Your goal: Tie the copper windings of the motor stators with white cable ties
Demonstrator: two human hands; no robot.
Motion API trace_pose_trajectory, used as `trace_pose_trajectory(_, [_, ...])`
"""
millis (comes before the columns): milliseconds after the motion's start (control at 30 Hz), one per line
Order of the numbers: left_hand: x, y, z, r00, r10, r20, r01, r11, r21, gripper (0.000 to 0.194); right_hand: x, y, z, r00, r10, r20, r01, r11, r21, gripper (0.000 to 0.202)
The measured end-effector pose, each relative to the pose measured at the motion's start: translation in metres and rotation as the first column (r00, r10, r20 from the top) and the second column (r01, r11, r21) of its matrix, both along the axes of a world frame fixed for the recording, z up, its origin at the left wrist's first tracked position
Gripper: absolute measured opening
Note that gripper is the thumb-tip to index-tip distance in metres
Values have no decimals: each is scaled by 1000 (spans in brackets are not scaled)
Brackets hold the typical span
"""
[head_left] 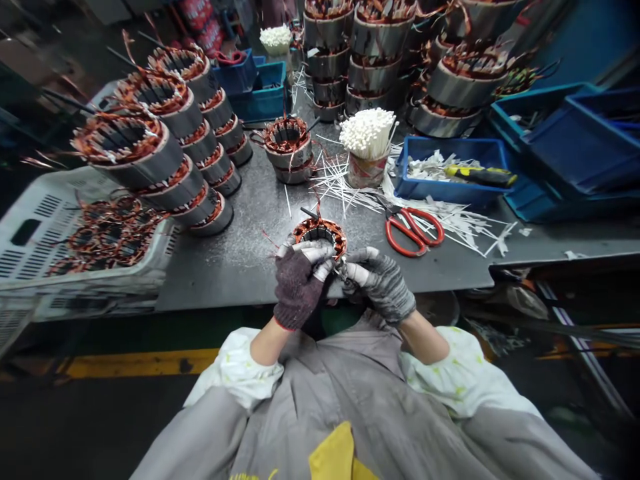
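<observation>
A small motor stator [323, 230] with copper windings around its ring sits at the front edge of the bench. My left hand [300, 283], in a dark purple-brown glove with whitish fingertips, grips the near left of its rim. At the near right of the ring, my right hand [383, 283], in a grey knitted glove, has thumb and fingers pinched together. What lies between those fingertips is too small to make out. A dark lead sticks up from the far side of the windings. Red-handled scissors [413, 230] lie to the right of my right hand.
Stacked stators [135, 143] stand at left beside a white crate [30, 220] of wound stators. Another short stack [290, 157] is ahead. A cup [367, 170] holds white sticks, with more scattered around. A blue tray [450, 190] holds white scraps and a yellow-black tool [480, 175].
</observation>
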State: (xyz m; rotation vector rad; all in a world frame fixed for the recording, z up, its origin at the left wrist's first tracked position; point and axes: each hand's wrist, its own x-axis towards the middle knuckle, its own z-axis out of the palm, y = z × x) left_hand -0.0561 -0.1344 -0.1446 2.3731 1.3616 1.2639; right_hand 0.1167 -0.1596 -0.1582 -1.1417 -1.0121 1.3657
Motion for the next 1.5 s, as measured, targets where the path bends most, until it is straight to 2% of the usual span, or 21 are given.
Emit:
trace_pose_trajectory(100, [-1, 0, -1, 999, 10, -36, -9, 1000, 12, 13, -1, -2, 2, 998, -30, 60, 29, 999, 24, 26])
trace_pose_trajectory(300, [-4, -1, -1, 997, -21, -72, 21, 1000, -1, 13, -1, 9, -3, 931, -126, 342, 52, 975, 216, 20])
trace_pose_trajectory(467, [-6, -2, -3, 998, -54, -26, 54, 999, 0, 14, -1, 7, -2, 932, -161, 325, 79, 964, 254, 17])
trace_pose_trajectory(633, [-7, -1, -2, 996, -50, -79, 50, 999, -4, 17, -3, 11, -8, 884, -150, 442, -10, 940, 340, 14])
trace_pose_trajectory(700, [-8, -2, 1, 993, -65, -96, 66, 998, 5, 18, 2, 14, -10, 849, -138, 510, -81, 920, 384, 16])
trace_pose_trajectory(800, [-10, -2, 4, 987, -120, -107, 123, 992, 20, 19, 11, 16, -8, 754, -132, 644, -240, 856, 457, 19])
trace_pose_trajectory(900, [-12, -2, 3, 982, -132, -132, 135, 991, 11, 20, 12, 18, 4, 613, -176, 770, -363, 803, 473, 22])
trace_pose_trajectory(967, [-10, -1, 1, 984, -106, -140, 108, 994, 7, 22, 9, 19, 14, 557, -224, 800, -373, 792, 482, 25])
trace_pose_trajectory(1033, [-8, -1, 0, 992, -57, -114, 59, 998, 19, 21, 6, 19, 25, 594, -290, 750, -297, 787, 540, 28])
trace_pose_trajectory(1133, [-4, -2, 2, 996, -4, -90, 4, 1000, 7, 15, 12, 18, 33, 745, -400, 534, -28, 781, 624, 26])
trace_pose_trajectory(1200, [-4, -3, 3, 995, -1, -101, 0, 1000, -10, 13, 23, 18, 31, 836, -393, 384, 94, 791, 605, 20])
trace_pose_trajectory(1233, [-4, -4, 3, 994, -9, -106, 8, 1000, -12, 14, 28, 19, 29, 858, -378, 347, 109, 795, 596, 17])
trace_pose_trajectory(1300, [-4, -4, 2, 995, -21, -101, 22, 1000, 7, 22, 38, 22, 21, 847, -343, 406, 26, 791, 612, 17])
trace_pose_trajectory(1333, [-4, -5, 1, 995, -21, -97, 22, 1000, 17, 25, 41, 24, 17, 809, -319, 493, -76, 775, 628, 20])
trace_pose_trajectory(1433, [-1, -4, -6, 995, 9, -99, -7, 1000, 25, 22, 40, 30, 7, 613, -265, 745, -455, 653, 606, 24])
trace_pose_trajectory(1500, [3, -2, -11, 991, 66, -118, -64, 998, 18, 16, 29, 36, 5, 516, -295, 804, -554, 601, 576, 23])
